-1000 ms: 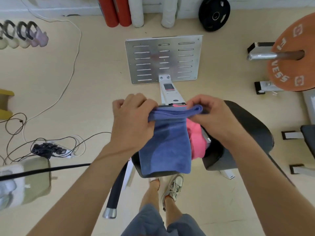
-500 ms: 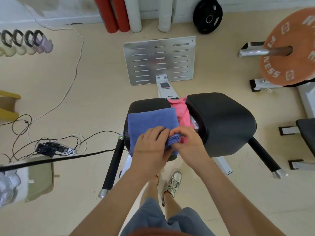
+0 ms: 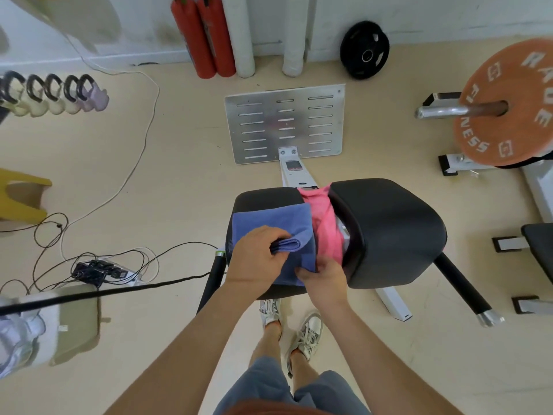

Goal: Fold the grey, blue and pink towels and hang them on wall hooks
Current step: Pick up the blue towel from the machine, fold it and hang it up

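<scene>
At the bottom edge of the view, grey shorts (image 3: 269, 387) and two legs lead down to a pair of pale sneakers (image 3: 308, 332) standing on the beige floor (image 3: 179, 175). Just beyond the sneakers, both forearms reach forward over the left pad (image 3: 266, 197) of a black exercise machine.

Left hand (image 3: 257, 260): grip curled round a thick folded bunch of the blue towel (image 3: 269, 218), fingers wrapped over the fold.

Right hand (image 3: 324, 280): grip pinching the near right corner of the same towel, thumb on top; the fingers underneath are hidden.

The blue towel lies on the left pad, its far half spread flat. The pink towel (image 3: 326, 226) sits crumpled in the gap between the left pad and the larger right pad (image 3: 395, 232), just beside the right edge of the blue towel.

To the left of the machine, a power strip (image 3: 98, 269) with tangled cables lies on the floor. Beyond the pads, a slotted metal footplate (image 3: 284, 124) lies flat. At far left is a row of kettlebells (image 3: 57, 97); at far right, an orange weight plate (image 3: 508, 109) sits on a bar. Against the far wall stand two red cylinders (image 3: 206, 37), two white pipes (image 3: 245, 34) and a black weight plate (image 3: 364, 53).
</scene>
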`<action>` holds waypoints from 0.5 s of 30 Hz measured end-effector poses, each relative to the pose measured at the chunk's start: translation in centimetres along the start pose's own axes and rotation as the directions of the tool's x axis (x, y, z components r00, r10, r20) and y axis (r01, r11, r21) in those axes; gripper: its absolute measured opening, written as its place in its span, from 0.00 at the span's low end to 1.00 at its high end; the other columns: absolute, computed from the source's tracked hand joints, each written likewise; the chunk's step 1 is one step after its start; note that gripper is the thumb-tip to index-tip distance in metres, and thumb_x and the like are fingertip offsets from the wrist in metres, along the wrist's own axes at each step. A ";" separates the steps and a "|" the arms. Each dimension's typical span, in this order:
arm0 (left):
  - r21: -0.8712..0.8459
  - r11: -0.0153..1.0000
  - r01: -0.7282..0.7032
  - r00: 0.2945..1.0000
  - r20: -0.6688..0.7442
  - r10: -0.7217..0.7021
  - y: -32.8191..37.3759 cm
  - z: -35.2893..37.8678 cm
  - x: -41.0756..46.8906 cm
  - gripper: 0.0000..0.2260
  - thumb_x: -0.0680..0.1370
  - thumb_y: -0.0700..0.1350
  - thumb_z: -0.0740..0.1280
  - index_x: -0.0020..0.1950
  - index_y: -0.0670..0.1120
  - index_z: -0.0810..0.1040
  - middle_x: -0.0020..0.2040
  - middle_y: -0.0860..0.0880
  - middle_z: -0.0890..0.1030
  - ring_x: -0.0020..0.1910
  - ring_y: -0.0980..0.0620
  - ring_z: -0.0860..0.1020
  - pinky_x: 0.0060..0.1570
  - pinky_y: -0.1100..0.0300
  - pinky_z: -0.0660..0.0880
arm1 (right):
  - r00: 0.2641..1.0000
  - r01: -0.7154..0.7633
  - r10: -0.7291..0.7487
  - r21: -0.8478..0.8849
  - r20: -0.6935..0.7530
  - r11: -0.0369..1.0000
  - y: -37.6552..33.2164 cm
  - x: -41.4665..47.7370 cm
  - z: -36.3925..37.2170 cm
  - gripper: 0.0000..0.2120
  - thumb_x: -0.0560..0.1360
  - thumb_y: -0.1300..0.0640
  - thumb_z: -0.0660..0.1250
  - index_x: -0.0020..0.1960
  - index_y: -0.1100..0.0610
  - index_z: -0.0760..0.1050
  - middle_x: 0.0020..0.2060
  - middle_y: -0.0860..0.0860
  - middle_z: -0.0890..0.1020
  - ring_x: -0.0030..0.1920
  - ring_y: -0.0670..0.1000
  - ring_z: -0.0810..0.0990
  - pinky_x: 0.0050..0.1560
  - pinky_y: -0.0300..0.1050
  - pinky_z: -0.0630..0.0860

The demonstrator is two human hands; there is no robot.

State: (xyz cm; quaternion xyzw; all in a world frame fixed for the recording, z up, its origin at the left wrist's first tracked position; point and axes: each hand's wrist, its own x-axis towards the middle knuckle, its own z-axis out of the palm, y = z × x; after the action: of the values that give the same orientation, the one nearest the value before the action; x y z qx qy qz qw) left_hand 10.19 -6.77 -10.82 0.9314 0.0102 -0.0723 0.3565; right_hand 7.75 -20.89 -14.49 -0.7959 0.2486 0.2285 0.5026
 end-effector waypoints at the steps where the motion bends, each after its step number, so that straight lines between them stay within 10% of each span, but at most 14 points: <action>1: -0.024 1.000 0.013 1.000 -0.001 -0.014 0.2 -0.4 0.1 0.06 0.74 0.43 0.70 0.50 0.46 0.81 0.45 0.50 0.82 0.40 0.56 0.73 0.46 0.66 0.70 | 1.000 -0.009 0.008 0.034 0.019 0.999 -0.6 -0.2 -0.2 0.08 0.70 0.64 0.70 0.36 0.56 0.72 0.28 0.48 0.73 0.31 0.50 0.71 0.32 0.39 0.68; 8: -0.372 0.924 0.086 0.971 -0.177 -0.162 4.1 -7.3 2.3 0.11 0.71 0.38 0.72 0.41 0.54 0.73 0.36 0.55 0.77 0.36 0.60 0.74 0.36 0.69 0.72 | 0.956 0.293 -0.292 0.059 -0.031 0.954 -11.6 -2.6 -4.3 0.02 0.71 0.64 0.67 0.43 0.60 0.74 0.32 0.53 0.76 0.32 0.46 0.72 0.34 0.37 0.72; 15: -0.623 0.779 -0.068 0.994 -0.105 0.002 9.7 -14.7 2.5 0.28 0.69 0.33 0.68 0.61 0.61 0.71 0.45 0.55 0.82 0.44 0.54 0.81 0.44 0.62 0.79 | 0.881 0.470 -0.473 0.139 -0.010 0.872 -21.4 -6.5 -6.2 0.06 0.74 0.61 0.67 0.46 0.53 0.82 0.38 0.51 0.84 0.40 0.51 0.83 0.45 0.48 0.81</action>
State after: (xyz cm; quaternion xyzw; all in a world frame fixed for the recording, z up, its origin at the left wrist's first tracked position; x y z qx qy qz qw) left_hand 15.18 -4.25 6.09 0.7627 0.0340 -0.0121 0.6458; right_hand 16.79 -17.54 6.58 -0.7932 0.0559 0.0911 0.5995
